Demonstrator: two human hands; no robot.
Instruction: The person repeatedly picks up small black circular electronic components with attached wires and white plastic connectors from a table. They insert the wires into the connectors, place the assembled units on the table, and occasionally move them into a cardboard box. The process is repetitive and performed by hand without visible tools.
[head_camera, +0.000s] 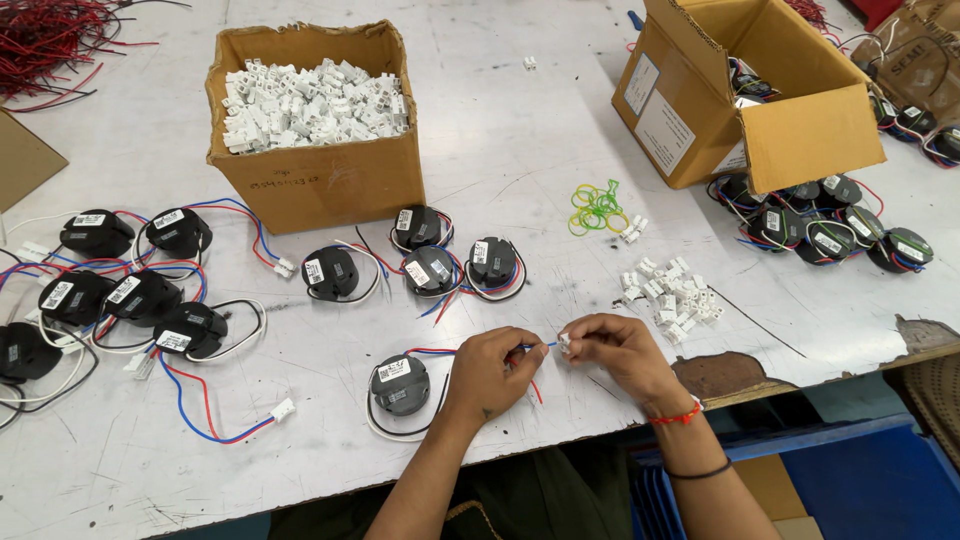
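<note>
Fingers of our left hand pinch the thin blue wire; our right hand grips a small white plastic connector. We judge insertion underway; next, line up the wire tip.

a broad white worktable fills most of the view, its top scuffed, scratched and grey with wear. along the near right edge the coating has chipped away to brown. below it sits something blue, perhaps a bin or crate. the light is bright and even.
</note>
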